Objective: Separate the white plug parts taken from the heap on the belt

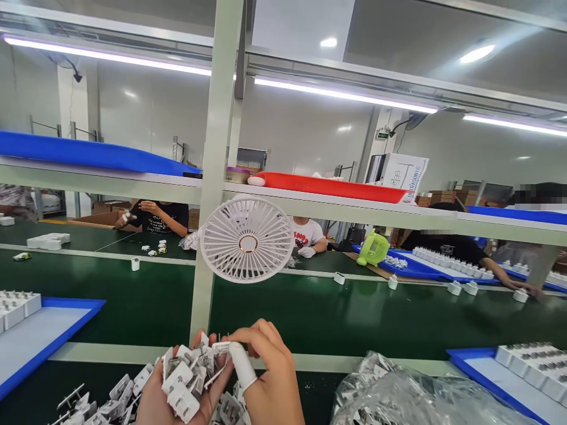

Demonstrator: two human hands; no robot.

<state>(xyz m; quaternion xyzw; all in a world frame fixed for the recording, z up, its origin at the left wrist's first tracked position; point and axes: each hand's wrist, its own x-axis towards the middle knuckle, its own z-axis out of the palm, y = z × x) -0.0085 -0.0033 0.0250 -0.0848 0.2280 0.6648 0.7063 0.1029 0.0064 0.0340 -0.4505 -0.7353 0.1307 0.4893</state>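
Observation:
My left hand (153, 392) is cupped around a heap of white plastic plug parts (183, 378) with metal prongs. At the heap's upper right edge, my right hand (270, 372) pinches one white plug piece (220, 348) between thumb and finger. A white cover wraps the right thumb (242, 366). Below and to the left of my hands, more loose plug parts (119, 395) lie in a pile on the dark green bench. Part of that pile is hidden behind my hands.
A clear plastic bag (398, 389) of parts lies at right. Blue trays (84, 316) with white blocks flank me. Ahead runs a green conveyor (274, 313) carrying several white pieces. A round white fan (248, 239) hangs on the post (215, 118). Co-workers (159, 218) sit beyond.

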